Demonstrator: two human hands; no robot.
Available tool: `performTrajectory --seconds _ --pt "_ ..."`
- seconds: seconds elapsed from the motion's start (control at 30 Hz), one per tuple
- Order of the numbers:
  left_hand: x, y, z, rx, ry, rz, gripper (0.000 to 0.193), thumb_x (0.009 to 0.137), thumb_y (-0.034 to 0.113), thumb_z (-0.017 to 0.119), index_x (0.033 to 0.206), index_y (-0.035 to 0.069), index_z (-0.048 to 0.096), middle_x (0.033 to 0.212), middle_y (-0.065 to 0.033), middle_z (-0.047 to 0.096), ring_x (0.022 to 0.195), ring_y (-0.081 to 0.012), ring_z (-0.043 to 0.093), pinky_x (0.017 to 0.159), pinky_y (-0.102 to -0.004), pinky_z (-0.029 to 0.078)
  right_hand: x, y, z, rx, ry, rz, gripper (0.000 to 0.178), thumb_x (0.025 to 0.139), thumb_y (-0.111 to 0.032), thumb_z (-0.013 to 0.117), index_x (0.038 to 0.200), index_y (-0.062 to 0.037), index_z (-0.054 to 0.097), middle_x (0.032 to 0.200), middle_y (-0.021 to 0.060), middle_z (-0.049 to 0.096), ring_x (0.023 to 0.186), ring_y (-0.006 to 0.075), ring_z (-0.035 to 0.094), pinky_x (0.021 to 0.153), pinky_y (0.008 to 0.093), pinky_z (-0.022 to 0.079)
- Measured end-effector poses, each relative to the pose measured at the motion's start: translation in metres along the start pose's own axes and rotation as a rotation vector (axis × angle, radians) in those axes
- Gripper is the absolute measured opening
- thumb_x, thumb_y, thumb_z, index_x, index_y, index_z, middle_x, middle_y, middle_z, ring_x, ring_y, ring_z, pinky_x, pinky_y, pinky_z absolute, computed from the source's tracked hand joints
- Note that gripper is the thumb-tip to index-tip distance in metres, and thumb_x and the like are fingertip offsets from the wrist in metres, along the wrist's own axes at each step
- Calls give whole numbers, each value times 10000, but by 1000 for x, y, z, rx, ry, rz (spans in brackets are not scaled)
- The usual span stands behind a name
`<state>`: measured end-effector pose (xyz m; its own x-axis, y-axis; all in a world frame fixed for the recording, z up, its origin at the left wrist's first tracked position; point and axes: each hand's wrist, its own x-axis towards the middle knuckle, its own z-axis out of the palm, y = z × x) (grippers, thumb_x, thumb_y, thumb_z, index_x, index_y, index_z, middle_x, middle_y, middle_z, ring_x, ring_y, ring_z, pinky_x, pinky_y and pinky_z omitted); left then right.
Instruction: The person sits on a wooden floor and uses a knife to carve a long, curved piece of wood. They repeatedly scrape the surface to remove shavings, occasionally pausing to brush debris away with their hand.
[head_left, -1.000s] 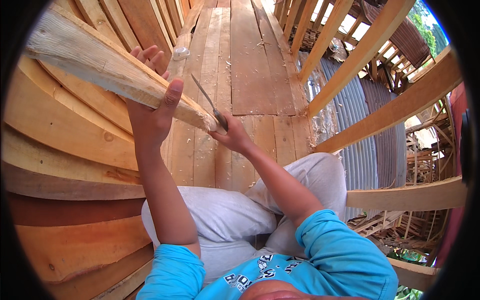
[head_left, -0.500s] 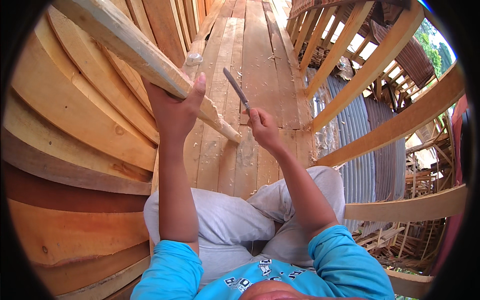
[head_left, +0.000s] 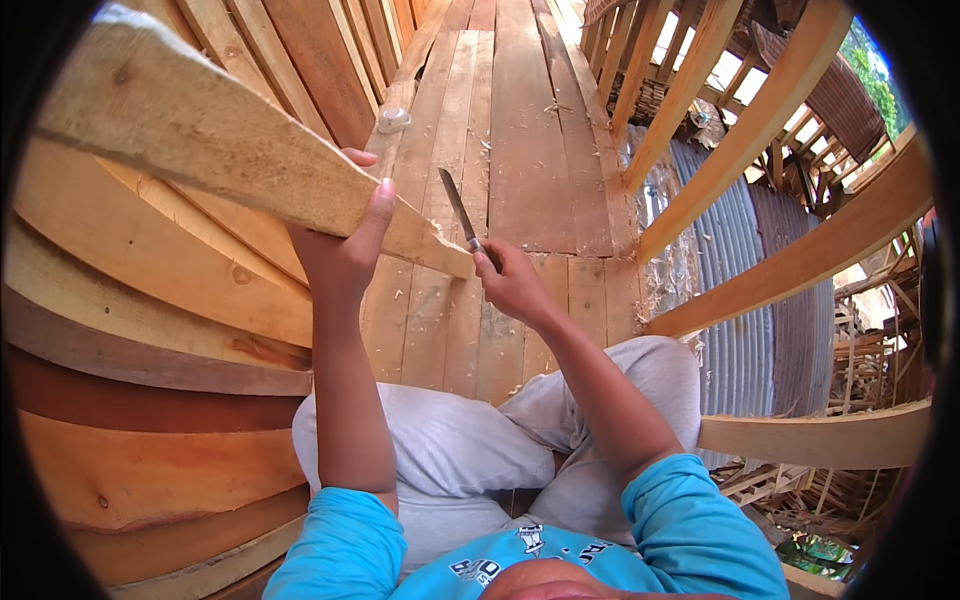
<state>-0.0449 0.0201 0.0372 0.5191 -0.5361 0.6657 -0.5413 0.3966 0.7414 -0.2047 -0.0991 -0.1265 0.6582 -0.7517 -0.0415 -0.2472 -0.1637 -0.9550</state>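
Note:
My left hand (head_left: 345, 240) grips a long wooden board (head_left: 230, 150) from below, with the thumb on its near face. The board slants from the upper left down toward the middle, and its lower end comes close to my right hand. Curled shavings cling to the upper edge near that end. In my right hand (head_left: 512, 283) is a knife (head_left: 457, 207), held by its handle with the blade pointing up and slightly left. The blade stands just beyond the board's end; whether it touches the wood I cannot tell.
Planks (head_left: 180, 255) lean along the left side. The plank floor (head_left: 525, 150) carries scattered shavings and a small whitish object (head_left: 393, 120). Wooden slats (head_left: 735, 130) line the right, with corrugated metal sheets (head_left: 735, 290) beyond. My crossed legs (head_left: 450, 430) are below.
The board has turned so that its broad face shows, and its upper end has swung lower left. My right hand has moved left and down with the knife, nearer the board's end.

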Motion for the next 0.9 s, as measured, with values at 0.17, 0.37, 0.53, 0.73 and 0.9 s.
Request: performTrajectory --seconds 0.17,0.37,0.53,0.73,0.9 --pt "-8 -14 8 -412 7 -63 248 886 -22 630 1111 8 529 943 -105 591 878 -194 597 772 -373 515 -9 -35 16 79 23 13 263 985 -239 562 981 24 574 777 138 627 678 224 591 667 382 472" --pt "-7 -23 14 -545 81 -28 211 897 55 579 1092 43 498 852 -102 533 827 -217 538 804 -394 463 2 -12 35 -52 -160 169 503 1051 -367 375 789 30 538 677 159 551 663 251 531 663 400 439" --pt "-4 -28 7 -614 37 -19 262 857 29 580 1102 12 489 854 -125 541 805 -222 553 802 -393 473 10 -8 38 -12 -165 255 558 1051 -376 337 749 51 530 693 240 575 684 390 599 693 484 460" --pt "1 -26 7 -583 73 -61 347 764 26 556 1103 23 484 832 -133 532 798 -242 546 811 -400 474 24 20 33 40 -172 307 544 1051 -366 343 767 58 533 667 226 565 658 377 606 687 478 467" --pt "-2 -30 2 -567 32 -47 355 748 55 546 1095 44 474 842 -125 519 816 -240 527 832 -413 458 23 1 51 77 -101 39 511 1068 -368 329 735 -13 486 615 85 487 531 196 499 533 375 412"
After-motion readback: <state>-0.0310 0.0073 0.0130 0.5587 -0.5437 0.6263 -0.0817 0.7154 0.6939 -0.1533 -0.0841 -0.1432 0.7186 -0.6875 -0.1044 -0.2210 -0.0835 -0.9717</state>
